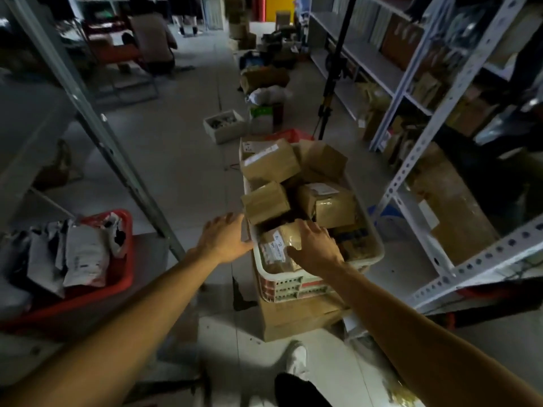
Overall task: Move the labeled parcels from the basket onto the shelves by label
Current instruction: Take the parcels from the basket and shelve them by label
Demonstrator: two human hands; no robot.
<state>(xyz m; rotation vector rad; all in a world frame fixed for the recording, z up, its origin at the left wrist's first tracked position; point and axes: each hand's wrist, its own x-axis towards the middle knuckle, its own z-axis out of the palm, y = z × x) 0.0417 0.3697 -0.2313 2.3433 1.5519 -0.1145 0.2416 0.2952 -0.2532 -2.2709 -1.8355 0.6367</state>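
My right hand lies on the labeled parcel at the near end of the white basket; the fingers are spread over its top, and I cannot tell if the grip is really closed on it. My left hand is at the left rim of the basket, fingers straight, grip apart. More brown parcels are piled in the basket. The basket stands on a cardboard box on the floor, between metal shelves. A red basket with grey bags is on my left.
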